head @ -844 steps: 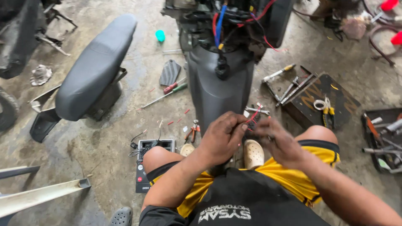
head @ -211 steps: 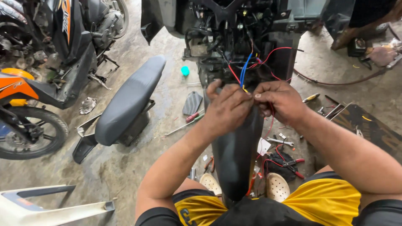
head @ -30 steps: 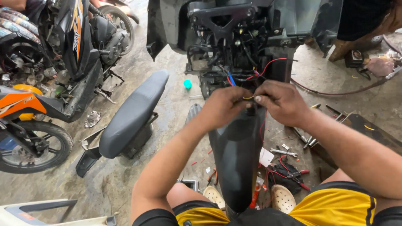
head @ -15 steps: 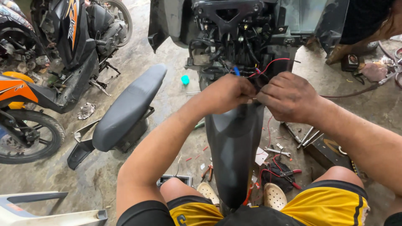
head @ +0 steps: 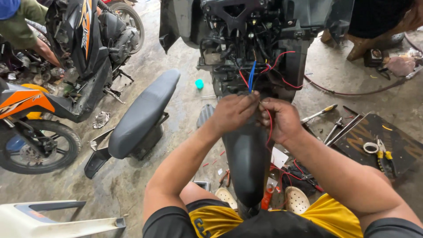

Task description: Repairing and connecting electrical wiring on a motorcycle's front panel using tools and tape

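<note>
Stained concrete floor (head: 132,194) spreads under a stripped scooter (head: 251,53) whose black front fender (head: 247,163) points toward the person. Both hands meet just above the fender: the left hand (head: 233,113) pinches the blue wire (head: 251,76) coming down from the exposed harness, and the right hand (head: 282,119) has its fingers closed on a thin red wire (head: 269,128) that trails down past its palm. A detached black seat (head: 141,114) lies to the left, an orange motorcycle (head: 31,110) beyond it. Scissors (head: 374,147) rest on a dark mat at right.
</note>
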